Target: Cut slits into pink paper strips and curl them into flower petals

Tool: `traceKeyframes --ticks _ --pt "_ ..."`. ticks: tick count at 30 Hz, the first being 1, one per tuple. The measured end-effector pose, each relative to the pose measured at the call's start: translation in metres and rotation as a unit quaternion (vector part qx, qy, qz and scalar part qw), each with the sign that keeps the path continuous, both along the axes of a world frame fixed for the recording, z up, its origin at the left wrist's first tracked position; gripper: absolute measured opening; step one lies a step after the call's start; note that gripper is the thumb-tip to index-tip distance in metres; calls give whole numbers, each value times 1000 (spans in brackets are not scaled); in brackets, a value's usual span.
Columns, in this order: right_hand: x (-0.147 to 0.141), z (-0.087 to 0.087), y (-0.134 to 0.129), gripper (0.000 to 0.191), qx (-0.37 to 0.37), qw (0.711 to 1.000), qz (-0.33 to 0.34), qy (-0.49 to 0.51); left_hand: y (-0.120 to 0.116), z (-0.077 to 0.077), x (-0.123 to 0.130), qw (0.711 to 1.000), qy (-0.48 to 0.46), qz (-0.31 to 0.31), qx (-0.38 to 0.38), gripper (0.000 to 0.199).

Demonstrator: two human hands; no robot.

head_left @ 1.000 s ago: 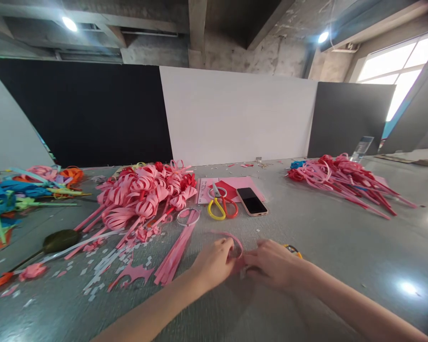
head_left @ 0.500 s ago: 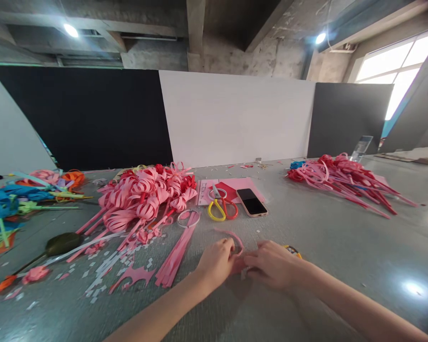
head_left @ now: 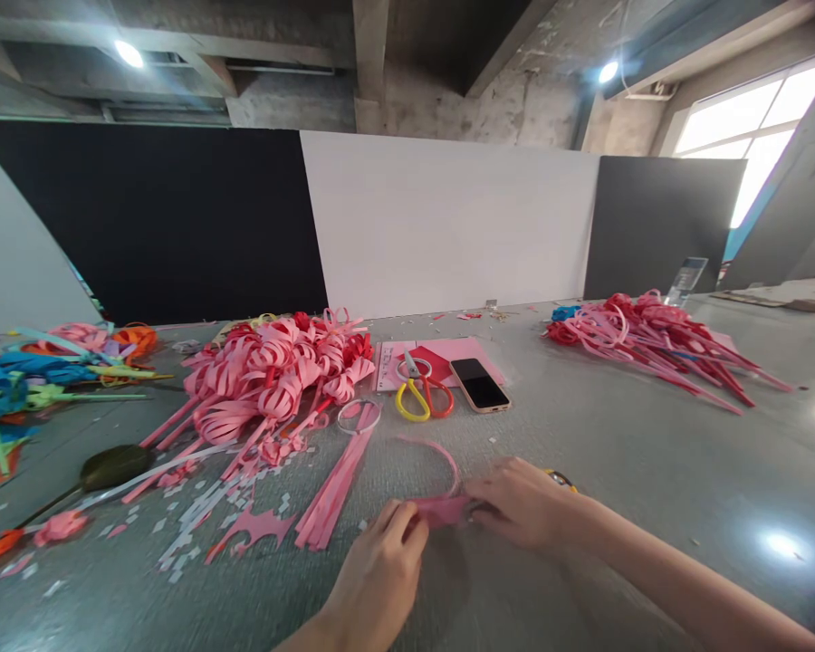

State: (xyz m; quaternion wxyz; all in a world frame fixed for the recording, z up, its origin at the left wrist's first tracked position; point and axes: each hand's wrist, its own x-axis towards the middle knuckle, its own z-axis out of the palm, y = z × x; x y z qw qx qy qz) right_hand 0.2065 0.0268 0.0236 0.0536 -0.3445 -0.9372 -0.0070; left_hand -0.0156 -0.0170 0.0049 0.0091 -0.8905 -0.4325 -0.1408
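Note:
Between my hands a pink paper strip [head_left: 441, 512] is stretched low over the grey table, with a thin curled pink strip [head_left: 448, 460] arching up behind it. My left hand [head_left: 384, 566] is closed on the strip's left end, and my right hand [head_left: 516, 503] pinches its right end. A yellow-and-black object [head_left: 560, 479] lies partly hidden behind my right wrist. To the left rests a bundle of flat pink strips [head_left: 336, 489], with a roll of clear tape or white ring [head_left: 359, 417] on its upper end.
Scissors [head_left: 422, 389] with yellow and orange handles and a phone [head_left: 480, 385] lie on pink paper [head_left: 472, 349]. Pink paper flowers [head_left: 272, 380] are heaped at left, among white scraps [head_left: 196, 516]. More red and pink flowers [head_left: 652, 335] lie at right.
My left hand has moved left and nearer to me, drawing out more of the pink strip between the hands. My right hand stays almost in place.

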Motion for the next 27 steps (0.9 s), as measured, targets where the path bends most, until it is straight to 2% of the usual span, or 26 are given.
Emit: traceKeyframes --ticks 5,9,12,18,27 --pt "-8 -11 5 10 89 995 -49 8 0 1 0 999 -23 -13 -22 43" --pt "-18 -17 7 10 166 986 -10 -20 0 0 0 999 -20 -15 -28 42" --pt "-22 -19 7 7 196 980 18 -41 0 -1 0 999 -17 -16 -25 42" --pt "-23 -21 8 9 208 977 13 -50 0 -1 1 999 -25 -19 -18 42" --pt "-22 -21 11 8 175 984 21 -37 0 -1 0 999 -32 -23 -13 43"
